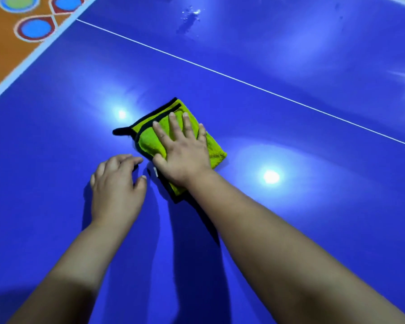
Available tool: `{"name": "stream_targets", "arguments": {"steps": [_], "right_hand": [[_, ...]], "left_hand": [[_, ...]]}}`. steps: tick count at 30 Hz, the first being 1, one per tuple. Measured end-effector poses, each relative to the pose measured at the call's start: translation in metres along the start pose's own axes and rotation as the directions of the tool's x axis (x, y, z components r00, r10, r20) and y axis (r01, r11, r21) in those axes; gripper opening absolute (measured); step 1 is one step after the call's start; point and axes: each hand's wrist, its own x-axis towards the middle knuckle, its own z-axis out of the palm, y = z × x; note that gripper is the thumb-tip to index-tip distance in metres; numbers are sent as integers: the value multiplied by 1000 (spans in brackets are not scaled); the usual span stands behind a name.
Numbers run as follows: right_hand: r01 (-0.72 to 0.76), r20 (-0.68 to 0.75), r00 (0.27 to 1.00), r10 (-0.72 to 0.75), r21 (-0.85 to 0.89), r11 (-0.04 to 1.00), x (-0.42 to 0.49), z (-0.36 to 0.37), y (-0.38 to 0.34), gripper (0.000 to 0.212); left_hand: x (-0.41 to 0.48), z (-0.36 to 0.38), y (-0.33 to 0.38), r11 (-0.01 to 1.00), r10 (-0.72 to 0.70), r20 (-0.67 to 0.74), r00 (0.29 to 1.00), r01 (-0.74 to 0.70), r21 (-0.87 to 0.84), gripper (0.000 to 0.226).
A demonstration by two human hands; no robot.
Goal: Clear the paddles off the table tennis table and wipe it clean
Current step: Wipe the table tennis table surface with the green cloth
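forearms (290,249) reach over the table tennis table (313,148), right hand (182,150) flat on the green cloth (147,136) mid-frame, left hand (116,185) loosely curled, empty; wiping looks under way, next sweeping toward the upper-centre droplets (189,17).

Cloth (148,141) middle (beneath right hand (185,155))

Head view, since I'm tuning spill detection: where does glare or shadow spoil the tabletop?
In the head view, two bright reflections glare on the table, one left of the green cloth, one right of it; dark arm shadows run toward the camera; the wet patch near the top glints; the patterned floor looks soft.
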Motion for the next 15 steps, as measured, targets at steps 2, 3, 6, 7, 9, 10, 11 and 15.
{"name": "stream_targets", "arguments": {"steps": [2, 3, 6, 7, 9, 10, 11, 15], "right_hand": [[-7, 4, 1000, 7, 24, 1000, -19, 0, 16, 71], [-23, 0, 1000, 23, 44, 999, -28, -1, 26, 70], [-115, -34, 992, 118, 90, 989, -55, -2, 72, 69], [-155, -41, 986, 159, 97, 983, -64, -3, 92, 69], [-237, -46, 969, 243, 105, 966, -86, -6, 135, 69], [-276, -50, 958, 282, 108, 955, -97, -8, 158, 68], [-313, -54, 946, 321, 111, 943, -110, -10, 181, 68], [-467, -62, 877, 477, 132, 875, -171, -14, 275, 69]], "left_hand": [[-12, 7, 18, 1000, 25, 24, 999, -25, 15, 35], [-18, 11, 29, 999, 38, 36, 999, -39, 23, 35], [-32, 25, 63, 996, 81, 69, 994, -84, 29, 35], [-36, 31, 76, 995, 99, 77, 992, -101, 26, 35], [-46, 45, 106, 990, 137, 97, 986, -139, 8, 35], [-52, 53, 122, 987, 157, 106, 982, -158, -4, 35], [-59, 62, 140, 984, 178, 115, 977, -177, -16, 36], [-91, 102, 216, 960, 279, 163, 946, -274, -55, 35]]}}
